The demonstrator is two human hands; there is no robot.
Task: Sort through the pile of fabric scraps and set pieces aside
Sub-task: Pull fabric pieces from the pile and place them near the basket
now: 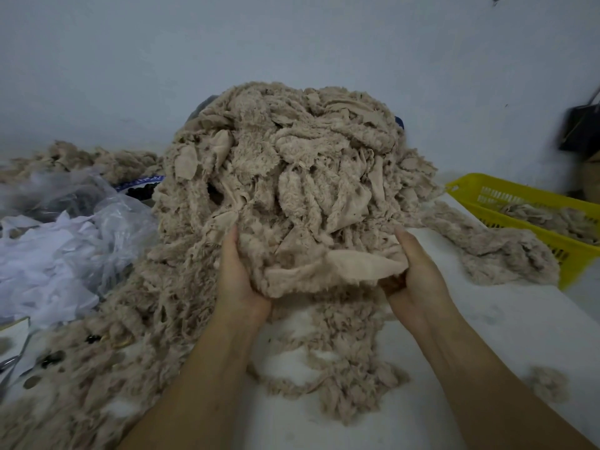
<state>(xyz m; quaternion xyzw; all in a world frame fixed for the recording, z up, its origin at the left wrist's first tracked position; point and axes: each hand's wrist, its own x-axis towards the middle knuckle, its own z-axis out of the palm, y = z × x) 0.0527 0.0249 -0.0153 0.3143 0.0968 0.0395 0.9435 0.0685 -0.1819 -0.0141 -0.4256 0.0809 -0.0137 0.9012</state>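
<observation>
A tall pile of beige fluffy fabric scraps (292, 164) stands on the white table (506, 323), spilling forward and to the left. At its front foot, a clump of scraps (324, 264) with a smooth beige piece on top sits between my two hands. My left hand (238, 274) presses against the clump's left side, fingers straight and pointing up. On the right side my right hand (418, 277) presses in the same way, palm turned inward. Both thumbs are hidden under the fabric.
A yellow plastic basket (506, 186) with a few scraps stands at the right, and a strip of scraps (506, 254) lies beside it. Clear plastic bags with white fabric (48, 254) fill the left. Scissors (9, 365) lie at the left edge. A wall rises right behind the pile.
</observation>
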